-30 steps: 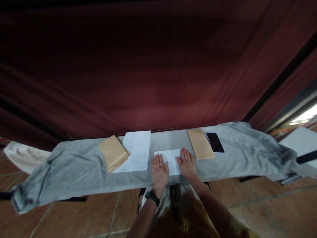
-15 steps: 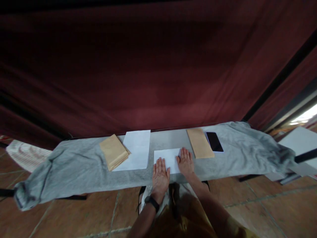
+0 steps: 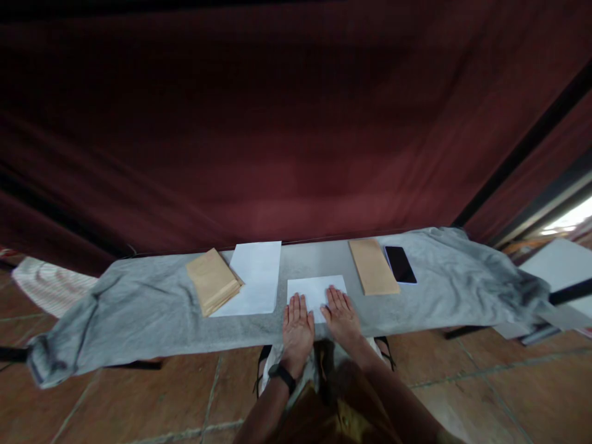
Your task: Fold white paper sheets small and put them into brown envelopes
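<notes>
A folded sheet of white paper (image 3: pixel 315 287) lies flat on the grey cloth in front of me. My left hand (image 3: pixel 298 327) rests flat on its left part, fingers stretched out and together, with a dark band on the wrist. Over the right part of the same paper my right hand (image 3: pixel 341 316) is pressed flat, fingers extended toward the far edge. Both palms cover the near corners of the sheet. Left of it are larger white sheets (image 3: pixel 257 277), partly under a stack of brown envelopes (image 3: pixel 213 280). A single brown envelope (image 3: pixel 374 266) lies to the right.
A phone (image 3: pixel 400 264) with a dark screen lies right of the single envelope. Grey cloth (image 3: pixel 148 302) covers the narrow table, bunched at both ends. A dark red fabric wall (image 3: pixel 296 154) rises right behind it. Tiled floor (image 3: pixel 185 394) shows below.
My right hand has slid a little left, from the paper's right edge further onto the sheet. My left hand stays nearly where it was, flat on the left part.
</notes>
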Action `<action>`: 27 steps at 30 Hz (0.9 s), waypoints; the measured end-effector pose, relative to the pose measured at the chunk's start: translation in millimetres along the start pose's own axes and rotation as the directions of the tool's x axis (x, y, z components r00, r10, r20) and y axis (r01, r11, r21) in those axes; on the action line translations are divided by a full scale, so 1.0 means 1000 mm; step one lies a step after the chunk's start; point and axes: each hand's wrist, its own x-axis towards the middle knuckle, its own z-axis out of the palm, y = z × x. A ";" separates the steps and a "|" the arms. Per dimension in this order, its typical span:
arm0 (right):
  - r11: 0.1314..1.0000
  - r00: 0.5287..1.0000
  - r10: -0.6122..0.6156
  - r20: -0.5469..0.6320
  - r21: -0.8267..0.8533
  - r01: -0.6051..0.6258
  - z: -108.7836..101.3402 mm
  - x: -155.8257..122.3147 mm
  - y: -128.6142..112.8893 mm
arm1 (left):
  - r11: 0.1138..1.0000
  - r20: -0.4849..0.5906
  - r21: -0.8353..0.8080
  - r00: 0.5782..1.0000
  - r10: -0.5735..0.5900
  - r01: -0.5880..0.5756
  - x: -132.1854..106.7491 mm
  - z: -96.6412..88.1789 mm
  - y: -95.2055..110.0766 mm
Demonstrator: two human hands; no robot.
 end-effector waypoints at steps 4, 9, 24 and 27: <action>0.998 1.000 0.014 0.009 -0.060 -0.013 -0.010 -0.011 0.022 | 1.000 -0.039 -0.012 0.999 -0.019 0.019 -0.005 0.000 -0.007; 0.995 1.000 0.028 -0.005 -0.092 -0.028 -0.010 -0.019 0.031 | 0.999 -0.066 -0.013 0.997 -0.047 0.046 0.000 -0.004 -0.011; 0.996 0.996 0.081 0.041 -0.047 -0.079 -0.015 -0.013 0.030 | 0.990 0.144 -0.074 0.981 0.130 -0.120 0.070 0.008 0.038; 0.996 0.994 0.084 0.065 -0.043 -0.082 -0.016 -0.014 0.029 | 0.995 0.149 -0.049 0.985 0.089 -0.083 0.064 0.005 0.021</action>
